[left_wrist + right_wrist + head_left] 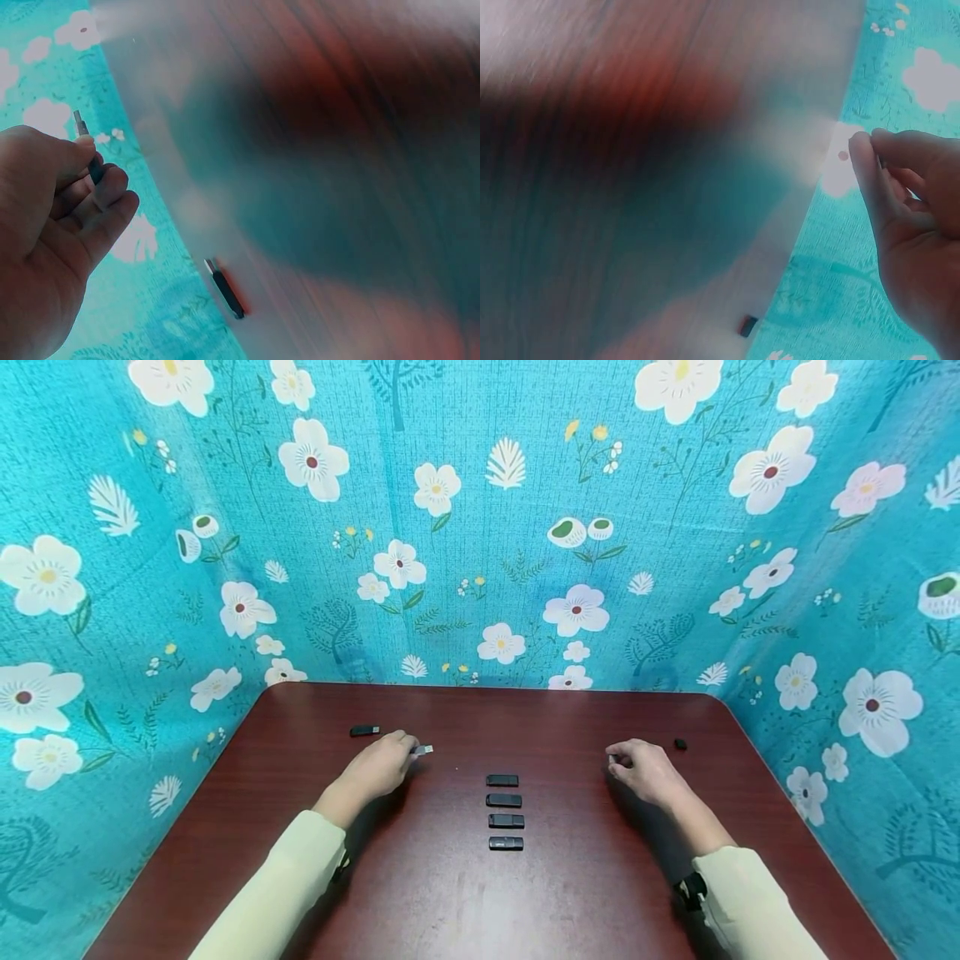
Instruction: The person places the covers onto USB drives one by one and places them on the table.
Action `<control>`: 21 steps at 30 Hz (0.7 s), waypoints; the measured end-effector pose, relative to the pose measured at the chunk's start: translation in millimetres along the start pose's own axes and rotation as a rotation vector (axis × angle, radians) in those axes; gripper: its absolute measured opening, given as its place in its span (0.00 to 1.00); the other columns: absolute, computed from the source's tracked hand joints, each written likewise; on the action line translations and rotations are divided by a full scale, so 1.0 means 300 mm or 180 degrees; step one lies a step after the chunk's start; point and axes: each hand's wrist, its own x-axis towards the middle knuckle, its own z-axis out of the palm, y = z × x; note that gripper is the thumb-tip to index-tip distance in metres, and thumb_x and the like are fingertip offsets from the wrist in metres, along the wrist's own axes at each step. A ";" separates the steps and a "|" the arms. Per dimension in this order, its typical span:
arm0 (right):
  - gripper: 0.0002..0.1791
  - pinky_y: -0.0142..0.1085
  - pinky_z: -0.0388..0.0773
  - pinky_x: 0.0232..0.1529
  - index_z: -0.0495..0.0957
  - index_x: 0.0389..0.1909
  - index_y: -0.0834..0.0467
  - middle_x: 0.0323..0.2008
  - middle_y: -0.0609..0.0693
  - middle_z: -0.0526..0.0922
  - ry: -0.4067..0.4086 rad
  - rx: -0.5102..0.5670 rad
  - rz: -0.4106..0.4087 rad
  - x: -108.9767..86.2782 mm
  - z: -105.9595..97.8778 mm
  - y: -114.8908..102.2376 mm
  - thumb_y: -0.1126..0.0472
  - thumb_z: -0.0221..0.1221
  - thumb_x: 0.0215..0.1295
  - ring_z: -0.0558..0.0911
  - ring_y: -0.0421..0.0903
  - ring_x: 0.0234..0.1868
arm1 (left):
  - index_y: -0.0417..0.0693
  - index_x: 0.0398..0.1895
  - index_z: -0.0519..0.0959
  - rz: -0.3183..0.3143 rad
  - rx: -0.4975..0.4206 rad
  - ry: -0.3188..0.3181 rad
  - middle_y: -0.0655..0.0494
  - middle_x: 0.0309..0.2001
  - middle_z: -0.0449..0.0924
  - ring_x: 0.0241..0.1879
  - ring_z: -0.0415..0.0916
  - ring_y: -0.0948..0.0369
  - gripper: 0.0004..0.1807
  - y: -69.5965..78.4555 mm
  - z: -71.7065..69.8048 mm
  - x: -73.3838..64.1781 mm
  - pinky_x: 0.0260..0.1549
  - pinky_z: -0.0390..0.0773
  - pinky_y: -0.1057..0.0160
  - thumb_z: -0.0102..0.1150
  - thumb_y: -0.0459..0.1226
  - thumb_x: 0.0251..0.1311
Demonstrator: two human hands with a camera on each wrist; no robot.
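Observation:
Between thumb and fingers, my left hand [380,766] pinches a USB flash drive [80,124] with its metal plug bare and pointing away from the hand. Its dark body is partly covered by the fingers. Beyond that hand, a second uncapped black flash drive [364,731] lies on the table, its plug to the right. My right hand [649,771], over the right side of the table, has thumb and fingertips pinched together on a small cap [611,760], mostly hidden by the fingers. A small black cap [680,744] lies on the table just beyond this hand.
Several capped black flash drives [504,800] lie in a column mid-table, between the hands. The dark red-brown table [450,902] ends at a rounded far edge. Behind and beside it hangs a blue flowered cloth [480,543].

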 end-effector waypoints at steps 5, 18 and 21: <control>0.14 0.45 0.83 0.40 0.82 0.51 0.68 0.43 0.59 0.82 0.0017 -0.0031 -0.0107 0.016 0.025 -0.034 0.69 0.62 0.67 0.83 0.52 0.41 | 0.41 0.47 0.80 0.0102 -0.0036 0.0022 0.51 0.39 0.78 0.39 0.78 0.56 0.07 0.038 0.015 0.016 0.42 0.82 0.56 0.60 0.34 0.70; 0.13 0.36 0.79 0.33 0.82 0.52 0.68 0.36 0.52 0.85 -0.0067 -0.0025 -0.0260 0.056 0.086 -0.118 0.70 0.60 0.70 0.80 0.40 0.31 | 0.41 0.45 0.80 0.0463 0.0081 0.0217 0.52 0.37 0.78 0.39 0.78 0.58 0.06 0.120 0.038 0.049 0.41 0.82 0.59 0.59 0.34 0.71; 0.14 0.33 0.77 0.29 0.81 0.54 0.68 0.32 0.50 0.85 -0.0143 0.0094 -0.0226 0.061 0.095 -0.138 0.70 0.59 0.71 0.79 0.38 0.27 | 0.41 0.46 0.81 0.0450 0.0079 0.0197 0.52 0.38 0.78 0.40 0.78 0.58 0.07 0.137 0.036 0.054 0.42 0.82 0.59 0.59 0.35 0.71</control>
